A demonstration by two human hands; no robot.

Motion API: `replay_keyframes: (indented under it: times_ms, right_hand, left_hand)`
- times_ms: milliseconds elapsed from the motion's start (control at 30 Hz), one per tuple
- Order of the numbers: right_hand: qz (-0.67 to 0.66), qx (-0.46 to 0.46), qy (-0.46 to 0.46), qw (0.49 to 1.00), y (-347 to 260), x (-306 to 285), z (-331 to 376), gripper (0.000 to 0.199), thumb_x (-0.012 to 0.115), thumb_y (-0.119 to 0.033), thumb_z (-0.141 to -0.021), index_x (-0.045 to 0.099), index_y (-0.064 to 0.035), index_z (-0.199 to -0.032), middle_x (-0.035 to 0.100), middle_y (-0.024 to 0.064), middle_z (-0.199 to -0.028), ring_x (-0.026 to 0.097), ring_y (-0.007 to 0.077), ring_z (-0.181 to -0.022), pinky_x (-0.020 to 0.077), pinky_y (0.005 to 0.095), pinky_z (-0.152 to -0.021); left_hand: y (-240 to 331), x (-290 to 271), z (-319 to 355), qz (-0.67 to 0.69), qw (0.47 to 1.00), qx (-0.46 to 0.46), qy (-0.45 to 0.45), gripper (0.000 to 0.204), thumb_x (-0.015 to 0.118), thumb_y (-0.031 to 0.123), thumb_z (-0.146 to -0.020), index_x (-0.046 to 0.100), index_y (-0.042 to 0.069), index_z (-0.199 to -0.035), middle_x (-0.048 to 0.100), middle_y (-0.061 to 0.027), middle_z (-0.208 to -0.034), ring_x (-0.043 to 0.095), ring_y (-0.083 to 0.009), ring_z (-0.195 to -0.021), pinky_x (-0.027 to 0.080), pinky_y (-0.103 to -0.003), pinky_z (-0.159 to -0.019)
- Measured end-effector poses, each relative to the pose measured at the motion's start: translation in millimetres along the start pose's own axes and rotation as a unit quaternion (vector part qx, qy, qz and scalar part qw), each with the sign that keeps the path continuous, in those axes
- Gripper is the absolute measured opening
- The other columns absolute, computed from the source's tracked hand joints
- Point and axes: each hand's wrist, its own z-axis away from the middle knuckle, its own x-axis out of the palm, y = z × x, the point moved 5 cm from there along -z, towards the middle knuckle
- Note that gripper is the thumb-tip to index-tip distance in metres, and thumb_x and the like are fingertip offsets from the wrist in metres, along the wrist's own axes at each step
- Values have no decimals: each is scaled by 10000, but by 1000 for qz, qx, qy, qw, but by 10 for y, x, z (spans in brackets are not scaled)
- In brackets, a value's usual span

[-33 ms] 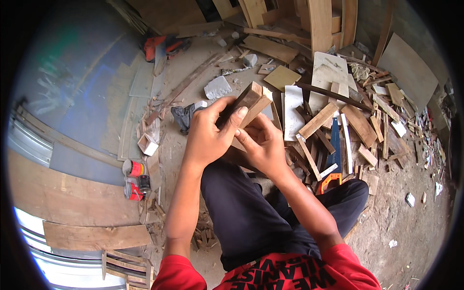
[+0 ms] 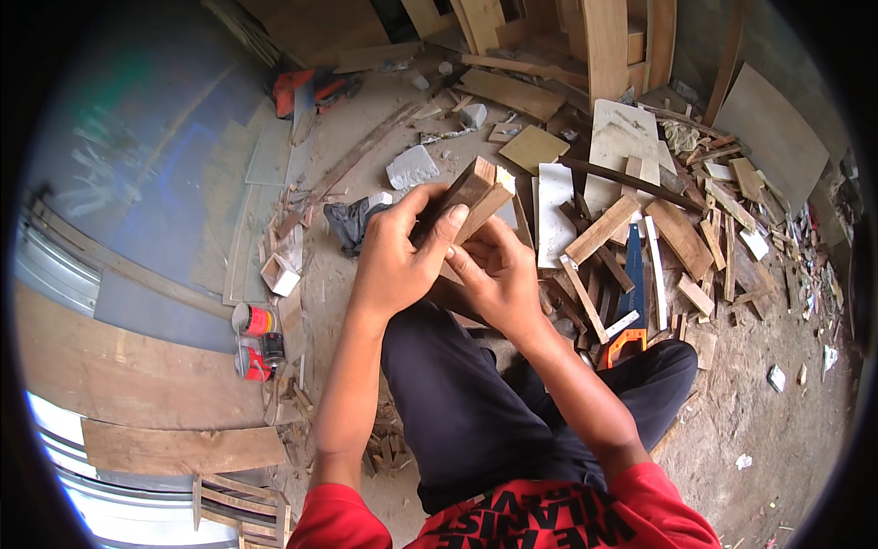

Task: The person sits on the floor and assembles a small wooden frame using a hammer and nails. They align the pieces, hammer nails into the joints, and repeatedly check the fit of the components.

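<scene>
Two short pieces of wood, a dark brown block (image 2: 471, 183) and a paler block (image 2: 487, 209) with a rough, light end, are held together in front of my knees. My left hand (image 2: 393, 256) is closed around them from the left, its thumb pressed on top. From the right, my right hand (image 2: 505, 282) grips them lower down with curled fingers, its thumb near the left thumb. The lower ends of the blocks are hidden by my hands. A handsaw (image 2: 633, 284) with a blue blade and orange handle lies beside my right knee.
A heap of wood offcuts (image 2: 681, 233) spreads to the right. Ahead lie a white foam-like chunk (image 2: 412, 166) and a yellowish board (image 2: 534, 148). Red-labelled cans (image 2: 253, 318) stand at left, near a long plywood sheet (image 2: 137, 366). Upright planks (image 2: 607, 50) stand at the back.
</scene>
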Motion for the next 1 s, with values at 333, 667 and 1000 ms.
replay_keyframes:
  times_ms: [333,667,1000]
  right_hand:
    - [185,-113,5,976,-75,1,-10,519,746,-27,-830,524,51,-1293,683,217,-1077,696,312,-1023,559,379,-845]
    - [25,14,206,978,296,-1239,14,390,643,-205,-977,520,54,-1241,631,118,-1154,605,175,-1077,489,327,-919]
    - [602,407,221,651,1969,-4249,2191,361,657,-312,-911,600,22,-1035,672,265,-927,646,462,-907,509,529,-798]
  left_hand:
    - [-171,118,134,240,968,-72,-17,351,482,279,-1046,502,2,-1262,598,-83,-1121,542,-140,-1034,460,-295,-898]
    - [-546,-211,127,56,996,-25,70,356,556,264,-1022,554,4,-1265,643,-46,-1002,541,-82,-802,474,-241,-751]
    - [-838,140,-63,-247,968,50,-3,399,632,327,-961,631,-3,-1185,680,-216,-1106,663,-356,-1033,496,-390,-896]
